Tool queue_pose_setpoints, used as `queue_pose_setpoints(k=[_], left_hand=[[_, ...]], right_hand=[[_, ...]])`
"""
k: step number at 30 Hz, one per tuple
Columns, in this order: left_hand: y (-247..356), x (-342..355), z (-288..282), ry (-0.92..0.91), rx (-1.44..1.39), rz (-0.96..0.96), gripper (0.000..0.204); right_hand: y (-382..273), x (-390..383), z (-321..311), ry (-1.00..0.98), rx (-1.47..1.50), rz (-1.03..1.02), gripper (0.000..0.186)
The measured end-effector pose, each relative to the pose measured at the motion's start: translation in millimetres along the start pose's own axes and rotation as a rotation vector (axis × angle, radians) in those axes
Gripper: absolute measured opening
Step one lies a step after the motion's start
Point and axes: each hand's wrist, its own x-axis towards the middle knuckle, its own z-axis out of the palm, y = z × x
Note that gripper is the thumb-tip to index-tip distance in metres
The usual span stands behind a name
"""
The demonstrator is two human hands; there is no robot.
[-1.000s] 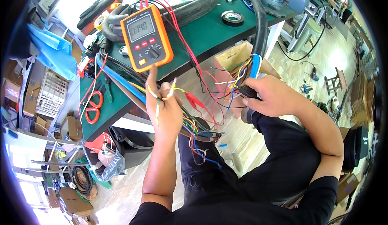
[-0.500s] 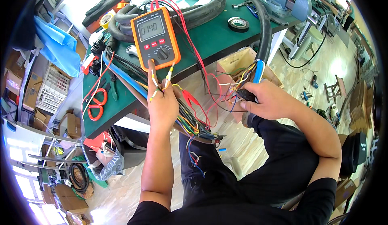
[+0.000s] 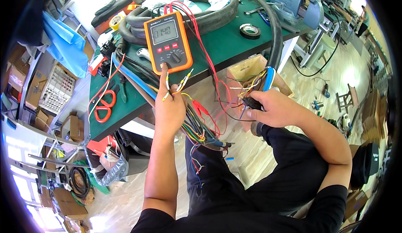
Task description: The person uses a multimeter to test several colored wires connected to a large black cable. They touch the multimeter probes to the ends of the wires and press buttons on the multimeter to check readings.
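An orange-and-grey handheld meter (image 3: 168,41) leans against coiled black cable on the bench, its screen lit. My left hand (image 3: 171,109) is closed around thin wires (image 3: 183,81) with pale sleeves, its index fingertip at the meter's lower edge. A red test clip (image 3: 200,107) hangs beside that hand, near a bundle of coloured wires (image 3: 197,130) lying over my thigh. My right hand (image 3: 278,106) pinches a black test clip (image 3: 253,103) among the stripped wire ends of a thick black cable (image 3: 274,51). What the clip's jaws bite is too small to tell.
On the green bench (image 3: 217,46) lie black tape (image 3: 250,31), orange-handled scissors (image 3: 105,106) and a blue vise (image 3: 293,7). A wooden box (image 3: 251,67) stands below the thick cable. A lined bin (image 3: 113,172) is under the bench's left end.
The bench and meter have shifted slightly right in view. My right hand has moved a little left with the black clip. The loose wire ends over my thigh have swung slightly.
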Motion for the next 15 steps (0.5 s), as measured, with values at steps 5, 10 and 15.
queue_pose_setpoints(k=[5, 10, 15], left_hand=[[0.1, 0.9, -1.0, -0.017, 0.050, 0.003, 0.068], [-4.3, 0.9, -3.9, -0.026, 0.026, 0.039, 0.068], [-10.1, -6.4, 1.9, 0.011, -0.079, 0.163, 0.062]], right_hand=[[4.1, 0.8, 4.3, 0.034, -0.006, -0.038, 0.032], [-2.8, 1.8, 1.5, 0.022, -0.031, -0.031, 0.033], [-2.8, 2.8, 3.7, 0.023, -0.031, -0.015, 0.031]])
